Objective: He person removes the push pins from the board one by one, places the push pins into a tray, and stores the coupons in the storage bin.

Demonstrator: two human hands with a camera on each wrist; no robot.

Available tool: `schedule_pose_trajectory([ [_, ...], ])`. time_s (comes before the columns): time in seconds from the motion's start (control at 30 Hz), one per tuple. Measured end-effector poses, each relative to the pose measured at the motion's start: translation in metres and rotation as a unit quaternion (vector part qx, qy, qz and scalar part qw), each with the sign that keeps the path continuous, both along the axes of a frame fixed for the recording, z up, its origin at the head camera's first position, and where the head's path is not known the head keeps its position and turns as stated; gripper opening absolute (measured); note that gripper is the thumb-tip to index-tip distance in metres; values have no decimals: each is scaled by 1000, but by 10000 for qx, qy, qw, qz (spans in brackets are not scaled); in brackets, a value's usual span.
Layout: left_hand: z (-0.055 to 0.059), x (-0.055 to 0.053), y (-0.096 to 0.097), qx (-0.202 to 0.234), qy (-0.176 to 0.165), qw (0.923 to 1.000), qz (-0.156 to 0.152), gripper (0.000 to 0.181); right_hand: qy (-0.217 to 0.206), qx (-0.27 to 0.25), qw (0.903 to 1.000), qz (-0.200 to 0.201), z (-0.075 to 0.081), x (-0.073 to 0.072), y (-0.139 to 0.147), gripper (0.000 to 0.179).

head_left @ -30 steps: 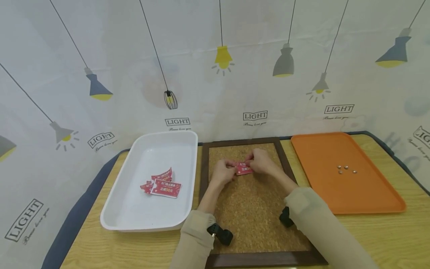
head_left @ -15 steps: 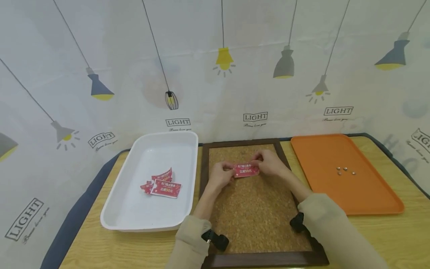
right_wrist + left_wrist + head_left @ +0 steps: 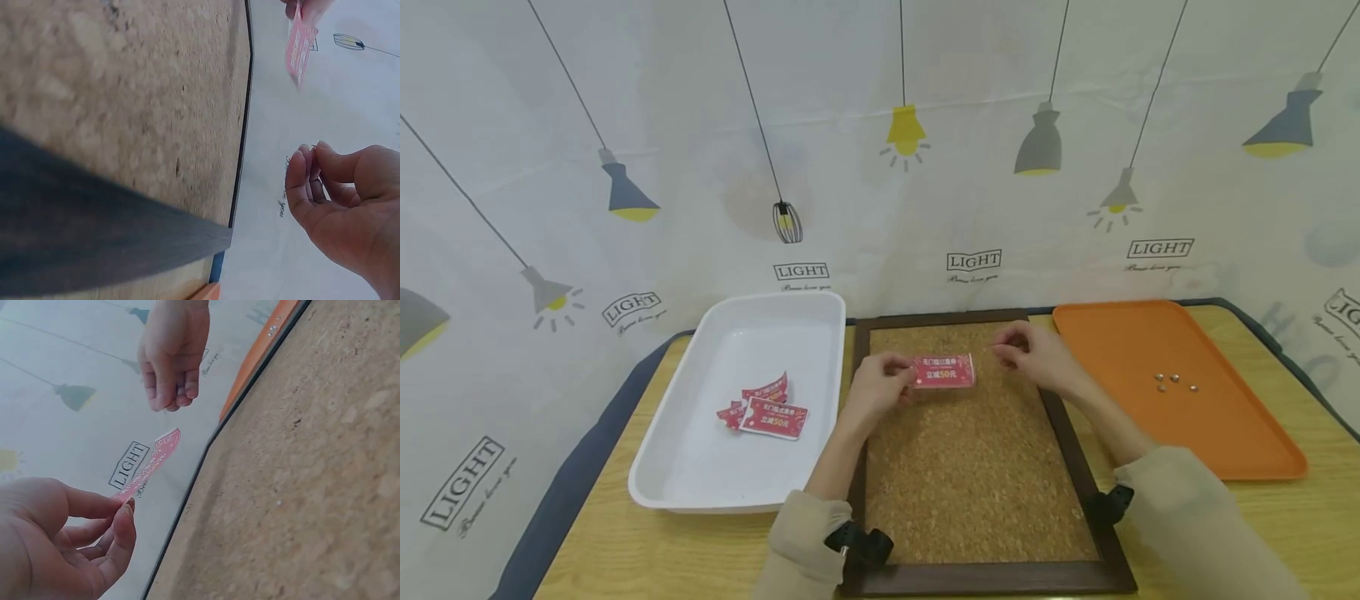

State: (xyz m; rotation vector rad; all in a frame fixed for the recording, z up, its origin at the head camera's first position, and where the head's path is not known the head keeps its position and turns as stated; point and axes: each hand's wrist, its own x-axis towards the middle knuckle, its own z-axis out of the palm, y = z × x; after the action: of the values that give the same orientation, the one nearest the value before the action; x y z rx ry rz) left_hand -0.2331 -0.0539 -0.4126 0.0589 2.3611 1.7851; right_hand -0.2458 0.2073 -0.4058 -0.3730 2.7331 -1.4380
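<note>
A red coupon with white and yellow print is held above the upper part of the framed cork board. My left hand pinches its left end between thumb and fingers; the right end is free. My right hand hovers right of the coupon, apart from it, thumb and fingertips brought together. In the right wrist view, a tiny thin point shows at the fingertips of the right hand, apparently a thumbtack mostly hidden by the fingers. The left wrist view shows the coupon raised clear of the cork.
Left of the board stands a white tray with several red coupons lying loosely in it. An orange tray on the right bears several small silver thumbtacks. A printed cloth backdrop hangs behind the wooden table.
The right hand has let go of the coupon's right end and moved right, away from it. The left hand has shifted slightly left, keeping its pinch on the coupon.
</note>
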Motion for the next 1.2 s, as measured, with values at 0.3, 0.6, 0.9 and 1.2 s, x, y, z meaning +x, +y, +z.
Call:
schedule_pose_trajectory([
  [0.3, 14, 8, -18, 124, 286, 9995, -80, 19, 169, -161, 9997, -51, -1, 6, 30, 15],
  [0.6, 23, 11, -48, 163, 368, 9991, 153, 21, 264, -13, 9995, -181, 1, 14, 62, 16],
  [0.9, 27, 13, -90, -31, 404, 9976, 561, 24, 628, 212, 9971, -375, 1, 22, 94, 15],
  [1.2, 28, 18, -128, -443, 156, 9950, 881, 29, 699, 275, 9956, -556, -2, 31, 123, 16],
])
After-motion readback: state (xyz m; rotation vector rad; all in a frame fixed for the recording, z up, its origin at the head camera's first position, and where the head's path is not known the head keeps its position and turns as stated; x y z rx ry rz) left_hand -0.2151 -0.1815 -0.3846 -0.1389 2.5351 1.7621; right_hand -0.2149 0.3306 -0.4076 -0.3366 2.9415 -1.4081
